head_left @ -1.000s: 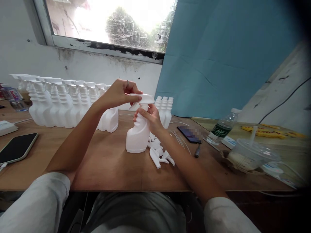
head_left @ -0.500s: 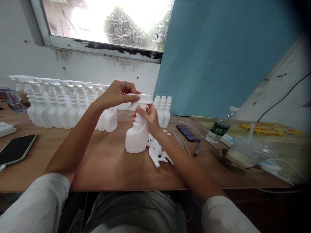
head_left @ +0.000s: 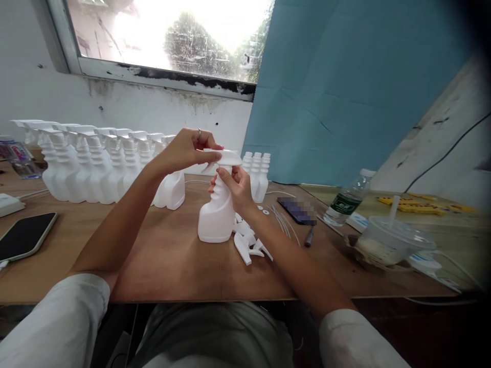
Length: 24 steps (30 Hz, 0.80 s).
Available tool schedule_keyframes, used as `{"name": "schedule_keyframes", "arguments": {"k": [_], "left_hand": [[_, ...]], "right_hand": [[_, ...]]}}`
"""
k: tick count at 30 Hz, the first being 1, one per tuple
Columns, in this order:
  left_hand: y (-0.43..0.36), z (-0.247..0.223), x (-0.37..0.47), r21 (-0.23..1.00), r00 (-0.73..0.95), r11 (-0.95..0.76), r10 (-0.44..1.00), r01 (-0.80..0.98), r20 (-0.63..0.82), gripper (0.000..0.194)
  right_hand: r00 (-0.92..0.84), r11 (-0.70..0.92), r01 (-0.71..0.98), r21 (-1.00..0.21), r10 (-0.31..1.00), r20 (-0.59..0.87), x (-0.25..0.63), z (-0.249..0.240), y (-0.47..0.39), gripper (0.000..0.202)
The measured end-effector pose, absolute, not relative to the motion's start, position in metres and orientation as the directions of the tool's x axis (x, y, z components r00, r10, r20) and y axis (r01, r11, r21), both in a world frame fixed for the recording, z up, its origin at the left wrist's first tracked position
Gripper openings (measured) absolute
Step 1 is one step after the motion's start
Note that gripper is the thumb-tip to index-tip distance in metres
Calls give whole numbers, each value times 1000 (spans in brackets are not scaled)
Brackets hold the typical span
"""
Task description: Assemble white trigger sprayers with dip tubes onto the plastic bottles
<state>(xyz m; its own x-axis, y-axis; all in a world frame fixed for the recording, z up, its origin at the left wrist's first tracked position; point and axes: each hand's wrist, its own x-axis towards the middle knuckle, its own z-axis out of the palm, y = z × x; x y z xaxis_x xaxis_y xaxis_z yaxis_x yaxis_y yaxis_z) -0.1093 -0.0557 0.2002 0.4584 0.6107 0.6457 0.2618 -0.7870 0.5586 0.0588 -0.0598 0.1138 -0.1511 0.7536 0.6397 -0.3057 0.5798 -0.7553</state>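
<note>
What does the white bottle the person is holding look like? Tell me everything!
The bottle is plain white, apparently plastic, with a wide, rounded body and a narrower, ridged neck. It stands upright on the brown table, just beside some loose white spray parts. A white spray head sits on top, its trigger on the left side of the picture. The left hand pinches the spray head, and the right hand grips the neck. Whether the top is tight, I can't tell.

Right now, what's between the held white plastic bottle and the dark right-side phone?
Head view: loose white plastic sprayer parts, right forearm, small white discs, thin white tubes.
</note>
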Motion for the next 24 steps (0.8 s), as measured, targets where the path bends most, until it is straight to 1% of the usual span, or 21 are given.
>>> {"name": "schedule_keyframes", "arguments": {"k": [2, 3, 5, 7, 8, 10, 12, 14, 17, 19, 21, 22, 24], "left_hand": [[-55, 200, -108, 569, 445, -779, 622, 265, 644, 19], [-56, 199, -106, 572, 440, -776, 626, 268, 643, 19], [-59, 199, -104, 567, 431, -775, 628, 279, 648, 19], [-64, 201, -103, 543, 421, -785, 618, 297, 664, 21], [-67, 202, -103, 528, 420, -791, 611, 308, 671, 21], [-71, 205, -105, 503, 440, -797, 604, 334, 665, 24], [-73, 208, -110, 487, 464, -790, 613, 373, 640, 28], [-74, 212, -117, 459, 446, -777, 626, 431, 640, 32], [-75, 216, -130, 360, 375, -743, 620, 565, 689, 33], [-78, 219, -139, 277, 387, -698, 632, 660, 671, 32], [-83, 221, -147, 221, 459, -662, 686, 716, 565, 32], [-85, 223, -149, 214, 511, -657, 717, 723, 475, 31], [-88, 223, -148, 242, 624, -671, 741, 701, 247, 29]], "right_hand": [[-123, 605, -237, -760, 757, 641, 57, 114, -61, 37], [-103, 628, -171, -759, 755, 647, 57, 114, -62, 38], [-32, 670, 36, -741, 742, 669, 55, 115, -63, 40], [49, 666, 261, -699, 714, 699, 53, 117, -64, 41], [83, 647, 345, -680, 700, 709, 52, 117, -64, 40], [130, 605, 441, -663, 688, 714, 49, 119, -64, 39], [164, 576, 488, -656, 677, 717, 47, 120, -64, 35], [181, 565, 505, -653, 670, 720, 47, 119, -65, 32], [153, 585, 511, -630, 659, 736, 49, 117, -63, 34], [142, 603, 535, -592, 626, 767, 49, 116, -56, 36], [146, 608, 557, -566, 599, 787, 48, 115, -43, 36], [139, 609, 557, -565, 603, 786, 47, 114, -34, 36], [78, 623, 529, -576, 641, 764, 42, 114, -13, 40]]}}
